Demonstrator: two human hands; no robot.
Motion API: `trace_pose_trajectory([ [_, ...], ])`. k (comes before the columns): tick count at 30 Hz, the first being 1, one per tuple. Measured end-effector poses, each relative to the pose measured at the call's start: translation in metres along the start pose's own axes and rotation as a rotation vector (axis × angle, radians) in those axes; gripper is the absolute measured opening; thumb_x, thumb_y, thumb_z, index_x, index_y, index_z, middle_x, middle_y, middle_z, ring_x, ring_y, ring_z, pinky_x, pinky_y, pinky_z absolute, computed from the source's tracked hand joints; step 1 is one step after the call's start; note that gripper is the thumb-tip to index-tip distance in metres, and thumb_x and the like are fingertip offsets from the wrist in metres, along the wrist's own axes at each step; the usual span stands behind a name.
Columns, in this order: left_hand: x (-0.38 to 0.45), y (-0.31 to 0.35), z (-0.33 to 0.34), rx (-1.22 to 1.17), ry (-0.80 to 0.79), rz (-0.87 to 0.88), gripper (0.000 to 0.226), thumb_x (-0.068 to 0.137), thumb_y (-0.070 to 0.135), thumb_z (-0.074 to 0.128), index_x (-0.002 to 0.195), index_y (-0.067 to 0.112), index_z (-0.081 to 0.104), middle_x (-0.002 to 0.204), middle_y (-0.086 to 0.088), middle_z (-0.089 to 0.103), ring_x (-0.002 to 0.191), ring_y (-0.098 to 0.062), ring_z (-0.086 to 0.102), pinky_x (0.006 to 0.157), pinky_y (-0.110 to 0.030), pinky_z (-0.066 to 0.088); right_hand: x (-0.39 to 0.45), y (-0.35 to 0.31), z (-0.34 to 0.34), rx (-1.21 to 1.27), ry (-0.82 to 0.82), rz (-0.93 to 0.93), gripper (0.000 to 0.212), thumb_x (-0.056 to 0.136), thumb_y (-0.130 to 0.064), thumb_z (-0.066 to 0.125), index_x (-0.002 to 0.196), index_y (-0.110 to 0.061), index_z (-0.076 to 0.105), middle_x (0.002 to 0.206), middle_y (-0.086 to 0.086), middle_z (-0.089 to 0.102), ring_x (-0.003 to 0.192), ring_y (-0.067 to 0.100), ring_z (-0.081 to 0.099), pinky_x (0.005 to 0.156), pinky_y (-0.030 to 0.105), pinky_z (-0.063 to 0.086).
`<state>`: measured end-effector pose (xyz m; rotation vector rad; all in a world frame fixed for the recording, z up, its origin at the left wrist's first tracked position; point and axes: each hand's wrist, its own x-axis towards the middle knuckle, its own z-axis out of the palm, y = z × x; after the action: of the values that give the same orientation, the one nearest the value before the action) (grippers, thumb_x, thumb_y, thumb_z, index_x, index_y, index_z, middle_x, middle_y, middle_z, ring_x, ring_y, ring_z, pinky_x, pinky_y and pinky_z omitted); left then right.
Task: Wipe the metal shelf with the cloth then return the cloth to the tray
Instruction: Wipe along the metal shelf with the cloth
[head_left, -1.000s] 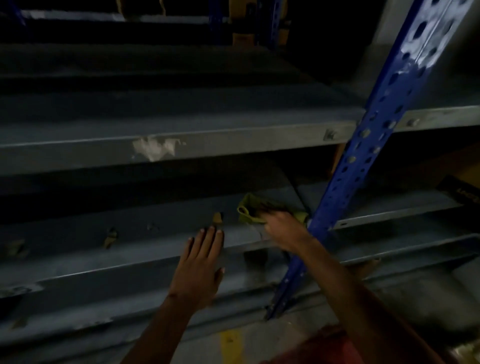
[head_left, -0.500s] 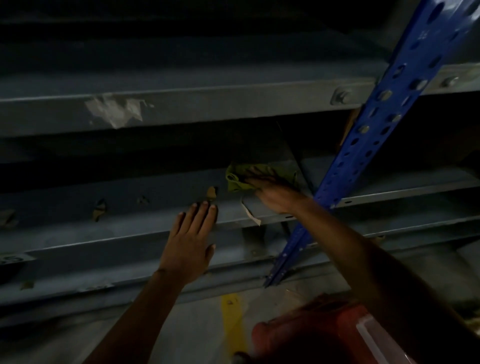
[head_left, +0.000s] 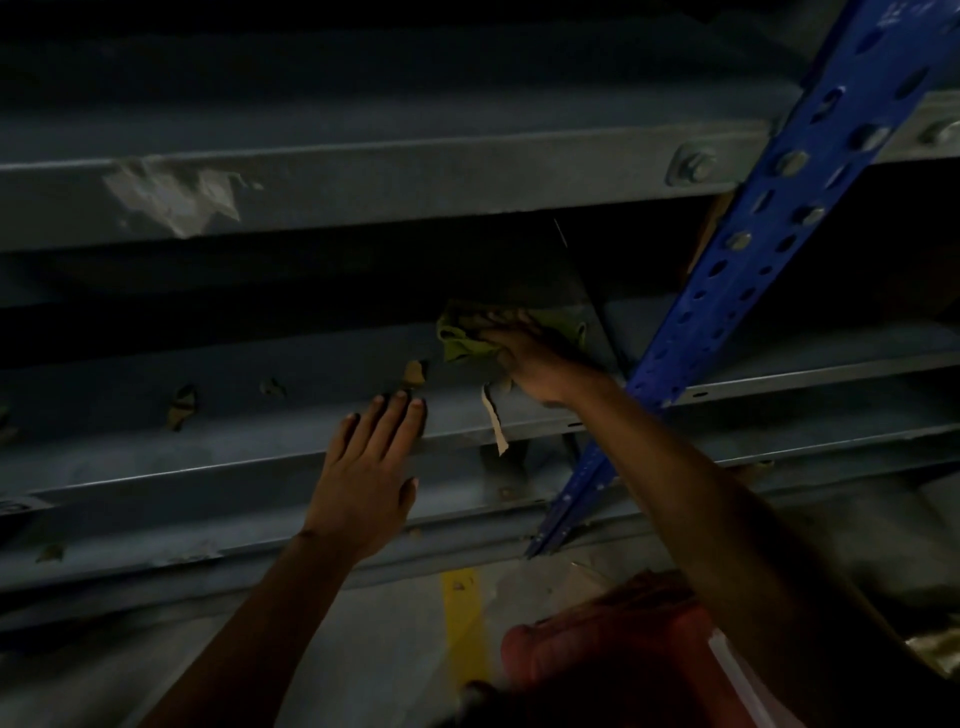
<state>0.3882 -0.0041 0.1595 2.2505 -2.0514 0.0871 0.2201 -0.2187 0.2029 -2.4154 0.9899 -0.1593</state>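
Observation:
A grey metal shelf (head_left: 234, 415) runs across the dim view at mid height. On its surface lies a yellow-green cloth (head_left: 460, 340), pressed down under my right hand (head_left: 524, 358), whose fingers cover most of it. My left hand (head_left: 371, 467) rests flat with fingers spread on the shelf's front edge, to the left of and below the cloth, holding nothing. No tray is clearly visible.
A blue perforated upright (head_left: 727, 280) slants just right of my right arm. A higher grey shelf beam (head_left: 363, 187) with torn tape hangs above. Tape scraps dot the shelf front. A yellow floor line (head_left: 460, 613) and a red object (head_left: 613, 654) lie below.
My right hand has pushed the cloth further back onto the shelf. The view has moved closer to the rack, and my left hand keeps its place on the front edge.

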Motion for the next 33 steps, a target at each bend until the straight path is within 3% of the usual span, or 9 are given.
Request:
trace_pose_trajectory([
  [6,-0.001,-0.001,-0.001,-0.014,-0.005,0.008,0.098,0.080,0.038,0.068,0.154,0.016,0.006,0.160,-0.007,0.015,0.146,-0.027,0.015,0.117,-0.049,0.017,-0.019,-0.003,-0.002,0.103,0.187,0.113,0.038,0.096,-0.011,0.041,0.126,-0.021,0.061,0.138,0.003,0.054,0.127,0.022,0.049,0.106,0.022,0.031],
  [11,-0.001,-0.002,-0.002,-0.011,-0.012,0.010,0.100,0.079,0.039,0.069,0.154,0.016,0.005,0.160,-0.007,0.015,0.146,-0.026,0.014,0.117,-0.047,0.014,-0.009,-0.011,-0.002,0.169,0.210,0.213,0.044,0.098,-0.010,0.032,0.130,-0.030,0.056,0.129,-0.005,0.054,0.111,0.016,0.052,0.091,0.020,0.036],
  [14,-0.002,-0.003,-0.003,-0.013,-0.013,0.014,0.101,0.079,0.039,0.069,0.154,0.017,0.005,0.160,-0.007,0.014,0.146,-0.026,0.013,0.118,-0.046,0.013,-0.011,-0.013,-0.004,0.014,0.171,0.245,0.040,0.097,-0.005,0.039,0.133,-0.017,0.053,0.130,0.009,0.056,0.107,0.023,0.055,0.091,0.027,0.041],
  [17,-0.002,-0.002,-0.003,-0.024,-0.008,0.017,0.100,0.078,0.039,0.070,0.154,0.016,0.008,0.160,-0.007,0.015,0.146,-0.027,0.015,0.117,-0.048,0.015,-0.025,-0.009,-0.004,0.003,0.168,0.233,0.034,0.096,-0.005,0.040,0.123,-0.006,0.060,0.127,0.016,0.058,0.114,0.030,0.054,0.097,0.034,0.039],
  [21,-0.002,-0.003,-0.002,-0.015,-0.012,0.014,0.101,0.079,0.040,0.069,0.154,0.016,0.006,0.160,-0.007,0.013,0.146,-0.027,0.013,0.117,-0.048,0.015,-0.044,-0.001,0.001,0.129,0.274,0.245,0.040,0.088,0.000,0.039,0.097,-0.018,0.074,0.108,0.006,0.070,0.100,0.019,0.064,0.097,0.030,0.048],
  [24,-0.002,-0.003,-0.002,-0.031,-0.010,0.017,0.101,0.078,0.039,0.070,0.154,0.016,0.006,0.160,-0.007,0.014,0.146,-0.027,0.013,0.117,-0.048,0.014,-0.039,-0.001,0.001,0.204,0.245,0.231,0.037,0.085,-0.003,0.055,0.118,-0.016,0.066,0.117,-0.001,0.064,0.109,0.013,0.058,0.099,0.017,0.039],
  [27,-0.002,-0.004,-0.002,-0.036,-0.022,0.020,0.103,0.078,0.038,0.070,0.154,0.017,0.004,0.160,-0.006,0.012,0.147,-0.026,0.011,0.118,-0.047,0.014,-0.020,0.011,0.010,-0.158,0.191,0.122,0.086,0.069,-0.017,0.078,0.145,-0.020,0.037,0.150,0.002,0.038,0.136,0.023,0.037,0.115,0.034,0.027],
  [29,-0.002,-0.005,-0.003,-0.043,-0.019,0.025,0.104,0.076,0.037,0.072,0.154,0.017,0.005,0.160,-0.006,0.013,0.146,-0.027,0.013,0.117,-0.048,0.016,-0.013,0.014,0.013,-0.298,0.159,0.023,0.077,0.081,-0.014,0.062,0.149,-0.022,0.027,0.158,0.003,0.022,0.144,0.026,0.022,0.118,0.039,0.016],
  [33,-0.002,-0.003,-0.002,-0.039,-0.012,0.012,0.103,0.075,0.036,0.072,0.154,0.015,0.009,0.159,-0.007,0.017,0.146,-0.027,0.015,0.117,-0.048,0.015,-0.017,0.010,0.012,-0.327,0.148,-0.079,0.062,0.094,-0.014,0.037,0.151,-0.026,0.017,0.160,0.003,0.015,0.147,0.023,0.011,0.119,0.045,0.009],
])
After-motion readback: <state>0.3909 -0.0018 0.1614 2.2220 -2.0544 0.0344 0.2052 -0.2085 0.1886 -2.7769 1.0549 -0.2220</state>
